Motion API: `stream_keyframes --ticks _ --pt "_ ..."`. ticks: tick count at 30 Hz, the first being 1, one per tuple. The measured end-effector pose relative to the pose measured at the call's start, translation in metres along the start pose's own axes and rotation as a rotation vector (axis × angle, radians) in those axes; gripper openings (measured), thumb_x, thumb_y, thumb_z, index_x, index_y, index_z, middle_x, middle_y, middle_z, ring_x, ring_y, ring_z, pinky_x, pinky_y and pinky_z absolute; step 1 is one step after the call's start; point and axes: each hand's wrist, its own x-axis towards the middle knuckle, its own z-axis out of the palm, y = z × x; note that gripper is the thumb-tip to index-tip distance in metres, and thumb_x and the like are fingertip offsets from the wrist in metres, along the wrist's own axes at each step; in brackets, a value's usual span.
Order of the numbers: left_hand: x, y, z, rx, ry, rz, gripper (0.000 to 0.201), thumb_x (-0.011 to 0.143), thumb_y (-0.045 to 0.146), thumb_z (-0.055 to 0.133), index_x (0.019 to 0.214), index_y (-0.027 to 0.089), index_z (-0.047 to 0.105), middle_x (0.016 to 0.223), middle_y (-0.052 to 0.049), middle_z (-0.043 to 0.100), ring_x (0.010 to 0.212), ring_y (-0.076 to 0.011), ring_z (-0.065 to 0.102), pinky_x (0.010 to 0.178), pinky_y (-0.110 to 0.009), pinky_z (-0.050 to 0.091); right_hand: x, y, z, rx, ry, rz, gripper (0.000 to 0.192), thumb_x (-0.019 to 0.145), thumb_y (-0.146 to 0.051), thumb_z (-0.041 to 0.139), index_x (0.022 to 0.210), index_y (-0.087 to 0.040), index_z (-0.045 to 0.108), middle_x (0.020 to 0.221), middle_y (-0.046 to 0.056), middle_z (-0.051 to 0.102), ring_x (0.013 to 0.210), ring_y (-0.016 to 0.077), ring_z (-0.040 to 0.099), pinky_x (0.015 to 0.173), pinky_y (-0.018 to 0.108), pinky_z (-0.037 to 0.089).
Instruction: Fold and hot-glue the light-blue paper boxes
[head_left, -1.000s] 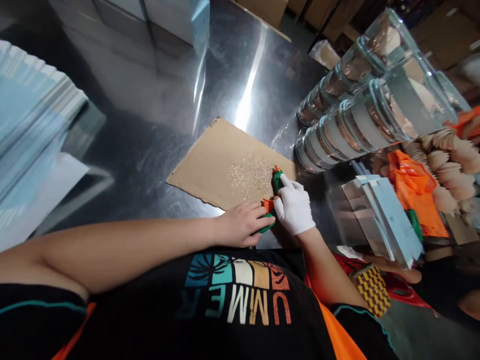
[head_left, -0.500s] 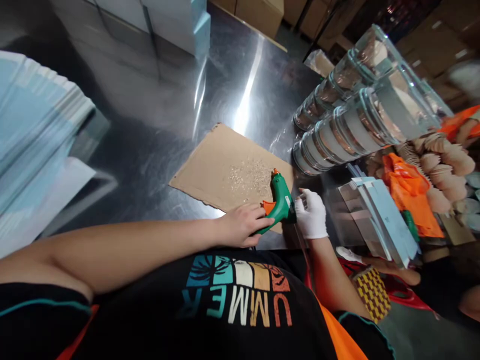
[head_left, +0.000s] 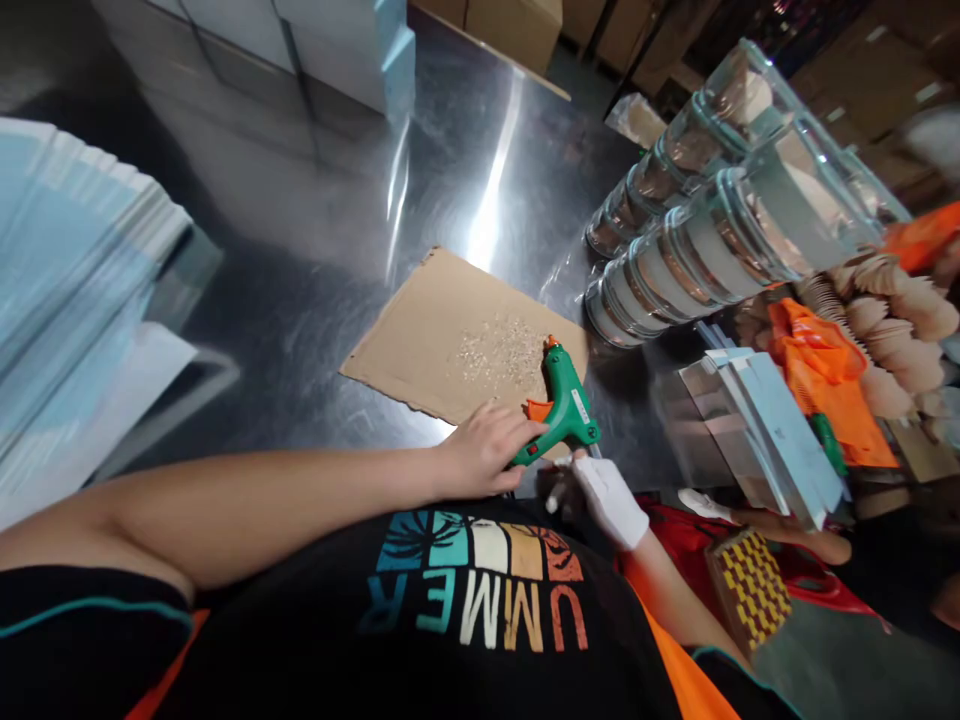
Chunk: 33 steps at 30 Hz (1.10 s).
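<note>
Beside the glue gun (head_left: 566,400), stacked jars (head_left: 675,260) crowd the cardboard (head_left: 450,340).

One green glue gun (head_left: 564,400) is lying on one cardboard sheet (head_left: 442,335) on the counter (head_left: 300,250). Two rows of clear lidded containers (head_left: 697,250) are lying beside it. Two hands are showing: one bare left hand (head_left: 484,450), one gloved right hand (head_left: 600,495).
</note>
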Motion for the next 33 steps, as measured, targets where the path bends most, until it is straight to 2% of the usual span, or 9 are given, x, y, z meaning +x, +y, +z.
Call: stream_keyframes --ticks 3,7,13,16,22,25,28,30,33 --pt "-0.002 0.005 0.0 -0.151 0.081 -0.126 0.048 0.084 0.02 0.068 0.132 0.02 0.06 0.117 -0.011 0.074 0.108 -0.0313 0.07 0.094 -0.047 0.056 0.003 0.008 0.012 0.347 -0.09 0.088 0.063 0.079 -0.082 0.071 0.097 -0.021 0.068 0.08 0.007 0.079 0.045 0.0152 0.06 0.038 0.023 0.04" --pt "-0.002 0.008 0.001 -0.38 0.143 -0.154 0.04 0.085 0.019 0.068 0.125 0.021 0.06 0.118 -0.009 0.074 0.108 -0.0265 0.071 0.096 -0.042 0.058 0.007 0.006 0.027 0.548 -0.048 -0.019 0.052 0.075 -0.07 0.081 0.095 -0.024 0.065 0.087 0.004 0.078 0.071 0.0205 0.074 0.052 0.027 0.055" --pt "-0.004 0.008 0.007 -0.556 0.121 -0.05 0.028 0.094 0.024 0.066 0.121 0.02 0.06 0.118 -0.011 0.071 0.11 -0.0237 0.07 0.091 -0.038 0.059 0.011 -0.003 0.033 0.413 0.254 -0.219 0.049 0.081 -0.066 0.073 0.103 -0.022 0.073 0.093 0.008 0.079 0.084 0.0272 0.075 0.072 0.04 0.064" --pt "-0.006 0.007 0.009 -0.599 0.048 -0.025 0.039 0.096 0.03 0.07 0.132 0.021 0.058 0.128 -0.013 0.07 0.114 -0.0246 0.07 0.093 -0.04 0.061 0.012 -0.005 0.028 0.372 0.425 -0.304 0.047 0.076 -0.059 0.08 0.104 -0.022 0.072 0.096 0.007 0.078 0.084 0.0269 0.073 0.077 0.042 0.064" --pt "0.004 -0.005 0.006 -0.824 0.094 -0.182 0.05 0.096 0.044 0.071 0.137 0.02 0.055 0.122 -0.013 0.071 0.108 -0.0224 0.072 0.09 -0.038 0.062 0.02 -0.016 -0.002 -0.387 0.838 -0.597 0.049 0.08 -0.047 0.07 0.119 -0.017 0.073 0.112 0.016 0.075 0.099 0.0314 0.071 0.091 0.047 0.061" --pt "0.015 -0.018 0.0 -0.937 0.263 -0.415 0.046 0.097 0.052 0.066 0.127 0.02 0.056 0.112 -0.011 0.071 0.094 -0.0195 0.072 0.074 -0.031 0.059 0.031 -0.018 -0.011 -0.847 0.797 -0.685 0.059 0.085 -0.036 0.066 0.141 -0.017 0.068 0.123 0.019 0.072 0.107 0.0325 0.069 0.09 0.044 0.06" --pt "0.024 -0.031 -0.005 -0.935 0.43 -0.544 0.043 0.097 0.051 0.064 0.125 0.019 0.057 0.112 -0.011 0.07 0.094 -0.0189 0.071 0.074 -0.029 0.059 0.044 -0.012 -0.001 -1.12 0.693 -0.629 0.05 0.095 -0.029 0.057 0.142 -0.022 0.071 0.119 0.018 0.074 0.095 0.0283 0.067 0.078 0.036 0.055" --pt "0.025 -0.036 -0.006 -0.839 0.448 -0.55 0.04 0.098 0.046 0.062 0.126 0.018 0.059 0.116 -0.012 0.07 0.1 -0.0207 0.072 0.082 -0.034 0.061 0.053 -0.006 0.013 -1.176 0.65 -0.581 0.043 0.103 -0.031 0.05 0.139 -0.024 0.074 0.113 0.016 0.075 0.083 0.024 0.064 0.072 0.032 0.049" --pt "0.021 -0.038 -0.006 -0.453 0.37 -0.386 0.037 0.097 0.038 0.063 0.127 0.016 0.064 0.126 -0.017 0.068 0.117 -0.0273 0.069 0.101 -0.046 0.06 0.06 0.001 0.029 -1.187 0.598 -0.565 0.043 0.111 -0.037 0.043 0.137 -0.026 0.075 0.108 0.015 0.076 0.075 0.0214 0.06 0.066 0.03 0.041"
